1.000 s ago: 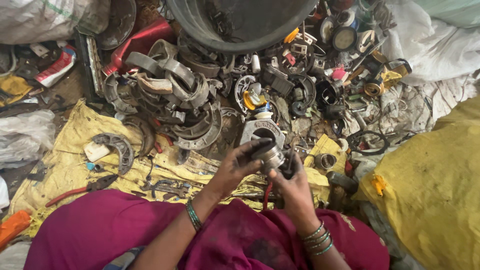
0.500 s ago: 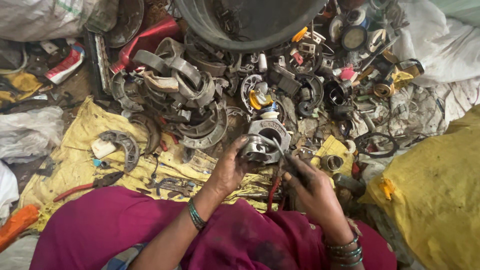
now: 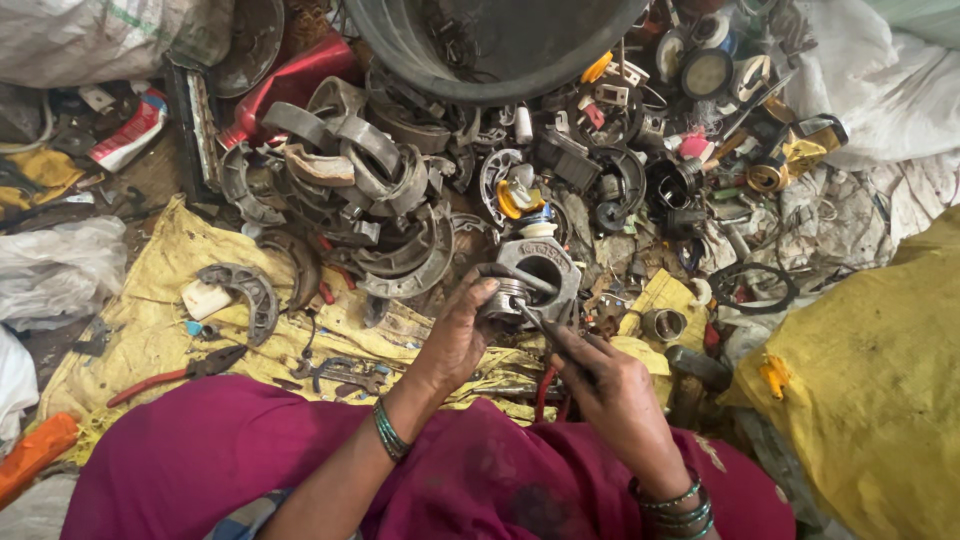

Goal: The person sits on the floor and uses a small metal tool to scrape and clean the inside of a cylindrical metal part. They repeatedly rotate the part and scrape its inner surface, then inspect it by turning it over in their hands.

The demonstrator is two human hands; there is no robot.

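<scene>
My left hand [image 3: 457, 335] grips a small round metal part [image 3: 506, 297], grey and ribbed, held just above my lap. My right hand [image 3: 603, 378] holds a thin dark tool [image 3: 535, 322] whose tip touches the side of that part. Just behind the part lies a grey metal housing [image 3: 545, 260] with a round hole. Both hands are blackened with grease, and my wrists carry green bangles. A magenta cloth [image 3: 250, 460] covers my lap below the hands.
A heap of curved metal brake shoes [image 3: 360, 190] fills the middle left. A big dark tub [image 3: 490, 40] stands at the top. Red-handled pliers [image 3: 170, 375] lie on yellow sacking [image 3: 150, 300]. A yellow sack [image 3: 870, 380] bulges at right, and small scrap parts [image 3: 680, 150] lie scattered.
My left hand moved the round part leftward, away from my right hand. My right hand drew back, then brought the thin tool up against the part again.
</scene>
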